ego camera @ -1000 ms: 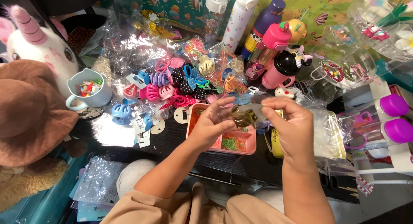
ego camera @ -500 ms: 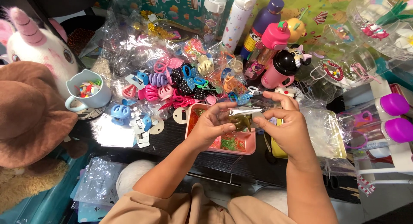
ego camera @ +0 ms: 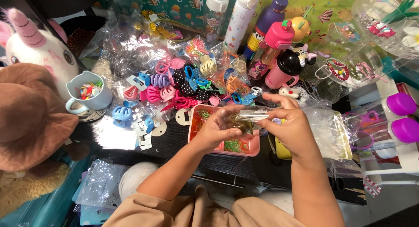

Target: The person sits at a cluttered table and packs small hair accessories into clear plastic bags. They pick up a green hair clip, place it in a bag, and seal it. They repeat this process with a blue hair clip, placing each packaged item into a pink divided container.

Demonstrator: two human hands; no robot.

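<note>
Both my hands hold one small clear plastic packet (ego camera: 247, 118) with a dark olive-gold item inside. My left hand (ego camera: 220, 126) grips its left end with curled fingers. My right hand (ego camera: 291, 124) pinches its right end, index finger raised over the top. The packet hangs just above a pink tray (ego camera: 252, 148) holding green and orange bits. The tray sits on a dark table.
A heap of coloured hair claw clips (ego camera: 183, 85) in clear wrappers lies behind the tray. A pale blue cup (ego camera: 87, 92) stands at left beside plush toys (ego camera: 30, 105). Bottles (ego camera: 242, 17) and a pink-lidded flask (ego camera: 279, 57) stand at back. Purple-capped tubes (ego camera: 399, 118) lie at right.
My hands have kept the packet over the tray, shifting it slightly; the right fingers moved from above the packet to pinching its right end.
</note>
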